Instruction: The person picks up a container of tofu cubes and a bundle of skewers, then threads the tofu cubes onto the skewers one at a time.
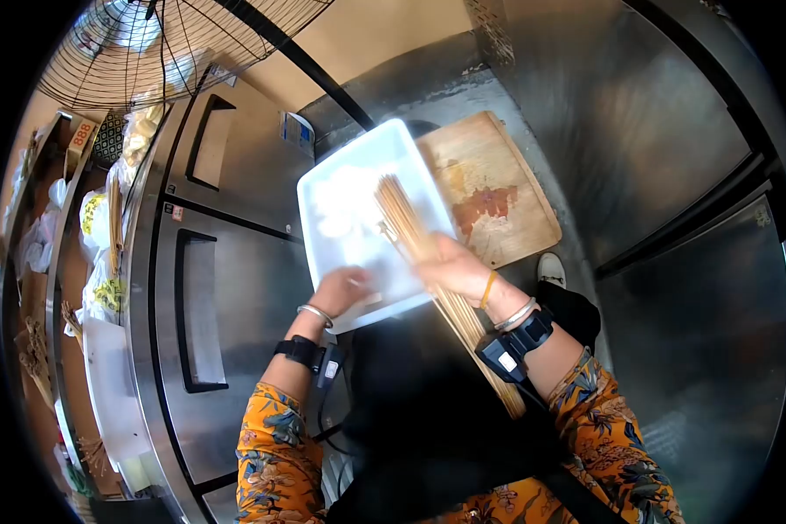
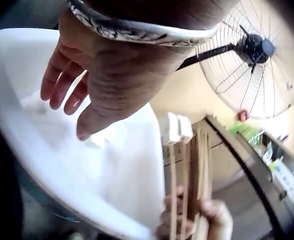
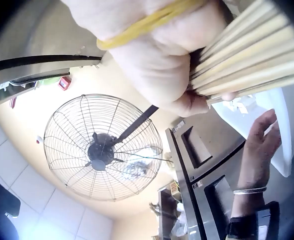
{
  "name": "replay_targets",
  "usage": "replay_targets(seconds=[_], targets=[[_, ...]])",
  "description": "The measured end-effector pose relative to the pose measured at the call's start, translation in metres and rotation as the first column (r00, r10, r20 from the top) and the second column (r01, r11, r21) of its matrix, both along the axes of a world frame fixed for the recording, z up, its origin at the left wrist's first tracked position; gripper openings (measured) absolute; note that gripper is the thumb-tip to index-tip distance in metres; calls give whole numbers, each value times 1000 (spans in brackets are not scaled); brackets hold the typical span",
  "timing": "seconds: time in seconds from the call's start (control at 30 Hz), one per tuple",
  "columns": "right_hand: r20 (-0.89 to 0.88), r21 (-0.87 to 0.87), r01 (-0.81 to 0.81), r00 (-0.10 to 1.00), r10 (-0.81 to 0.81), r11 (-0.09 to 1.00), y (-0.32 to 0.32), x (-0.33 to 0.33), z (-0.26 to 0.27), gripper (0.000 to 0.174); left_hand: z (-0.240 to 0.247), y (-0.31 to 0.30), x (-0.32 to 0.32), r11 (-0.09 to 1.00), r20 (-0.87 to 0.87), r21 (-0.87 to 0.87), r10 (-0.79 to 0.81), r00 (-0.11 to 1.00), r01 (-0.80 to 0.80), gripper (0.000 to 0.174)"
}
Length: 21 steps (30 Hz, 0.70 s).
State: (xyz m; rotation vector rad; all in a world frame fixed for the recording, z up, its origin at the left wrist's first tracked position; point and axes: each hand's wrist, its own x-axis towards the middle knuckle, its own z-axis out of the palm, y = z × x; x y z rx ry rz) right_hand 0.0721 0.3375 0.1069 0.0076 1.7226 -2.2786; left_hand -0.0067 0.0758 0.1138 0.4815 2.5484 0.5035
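My right hand (image 1: 450, 266) grips a thick bundle of wooden skewers (image 1: 402, 214), slanting across the near right side of a white plastic tub (image 1: 309, 229). In the left wrist view, white chunks (image 2: 176, 128) sit at the tips of a couple of skewers. Loose white pieces (image 1: 345, 196) lie inside the tub, washed out by glare. Over its near left part hangs my left hand (image 1: 341, 291), slightly blurred. The left wrist view shows its fingers (image 2: 57, 90) loosely bent and apart, with white pieces below the thumb.
A stained wooden board (image 1: 533, 205) lies beyond the tub to the right. Steel cabinets (image 1: 244, 288) with dark handles stand left, and more steel doors (image 1: 699, 288) right. A wire-cage fan (image 1: 183, 52) is at upper left. Shelves with bags (image 1: 96, 218) line the far left.
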Motion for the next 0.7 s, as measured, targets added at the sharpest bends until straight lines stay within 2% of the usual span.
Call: replay_targets(seconds=[0.03, 0.13, 0.23, 0.37, 0.47, 0.57, 0.6, 0.63, 0.67, 0.7], targets=[[19, -7, -4, 1000, 5, 1000, 1, 1, 1, 34, 0, 6, 10, 991, -2, -81, -102, 995, 102, 23], [36, -80, 13, 999, -10, 997, 3, 4, 3, 33, -12, 10, 12, 948, -18, -135, -292, 956, 287, 24], [43, -163, -8, 999, 15, 987, 6, 2, 6, 31, -13, 15, 6, 890, 13, -223, -405, 914, 398, 24], [57, -247, 3, 998, 12, 969, 7, 0, 6, 28, -21, 13, 4, 872, 12, -274, -417, 909, 404, 24], [46, -222, 43, 998, -33, 974, 6, 1, 10, 26, -28, 12, 3, 860, 2, -310, -425, 905, 405, 24], [62, -232, 19, 998, -4, 973, 7, 0, 11, 24, -22, 12, 2, 903, -74, -283, -356, 932, 323, 30], [64, -229, 19, 998, -5, 973, 7, 1, 11, 23, -18, 10, 0, 964, -72, -156, -228, 971, 215, 30], [64, -226, 20, 998, -6, 974, 7, 1, 11, 22, -18, 5, -3, 996, 2, 82, -26, 1000, 26, 28], [63, -225, 21, 998, -7, 974, 7, 1, 12, 22, -18, 0, -8, 938, 119, 295, 154, 981, -183, 26], [57, -193, 21, 998, -11, 981, 6, 0, 12, 22, -17, -3, -11, 795, 267, 464, 296, 917, -391, 24]])
